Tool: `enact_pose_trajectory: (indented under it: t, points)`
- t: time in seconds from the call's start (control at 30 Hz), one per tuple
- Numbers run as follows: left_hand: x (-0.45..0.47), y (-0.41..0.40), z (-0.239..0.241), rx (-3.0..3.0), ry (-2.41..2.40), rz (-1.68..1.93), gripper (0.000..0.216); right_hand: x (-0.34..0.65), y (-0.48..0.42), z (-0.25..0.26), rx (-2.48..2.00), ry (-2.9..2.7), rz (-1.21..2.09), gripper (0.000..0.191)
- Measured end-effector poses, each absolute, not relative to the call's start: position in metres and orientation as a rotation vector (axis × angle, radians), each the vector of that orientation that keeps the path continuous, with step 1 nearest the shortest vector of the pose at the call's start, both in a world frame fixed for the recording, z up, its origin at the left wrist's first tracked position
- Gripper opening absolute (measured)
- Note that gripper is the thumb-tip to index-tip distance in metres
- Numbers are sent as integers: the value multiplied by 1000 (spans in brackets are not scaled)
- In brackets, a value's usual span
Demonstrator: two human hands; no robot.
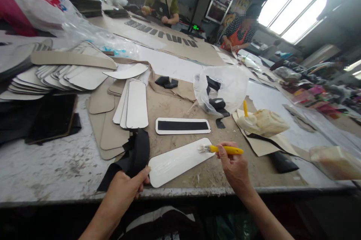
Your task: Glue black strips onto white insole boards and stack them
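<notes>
A white oblong panel (177, 162) lies flat on the bench (56, 165) near its front edge, slanting from lower left to upper right. The bristles of a yellow-handled brush (222, 150) rest on the panel's upper right end. The right hand (234, 166) has its fingers clenched around the brush handle. The left hand (126, 189) sits at the panel's lower left end, its thumb touching the edge, its fingers grasping a black fabric strip (135, 157) that curls up just beside the panel.

Just behind the panel lies a finished white piece with a black strip down its middle (182, 126). To its left stands a small stack of white panels (134, 106) on brown cardboard shapes (108, 135). Right of the brush, a glue-crusted pot (263, 121) with a second yellow handle sits on cardboard scraps. A clear plastic bag (225, 88) holding black pieces lies behind it. Far across the bench, two other people work at their own places.
</notes>
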State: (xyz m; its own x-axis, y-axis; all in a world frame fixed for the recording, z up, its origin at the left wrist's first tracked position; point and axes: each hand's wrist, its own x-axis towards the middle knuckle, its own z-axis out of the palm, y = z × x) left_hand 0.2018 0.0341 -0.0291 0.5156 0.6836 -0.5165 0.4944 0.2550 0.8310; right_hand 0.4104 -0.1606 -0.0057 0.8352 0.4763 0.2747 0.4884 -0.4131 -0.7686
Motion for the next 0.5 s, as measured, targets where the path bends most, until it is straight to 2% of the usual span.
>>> enact_pose_trajectory:
  t: [0.27,0.5]
  points:
    - [202,34,-53,1438,1179,195,56,419,-170,6,-2098,-1074,-332,6]
    - [199,32,-56,1455,1204,171,58,370,-159,2,-1889,-1209,-135,19]
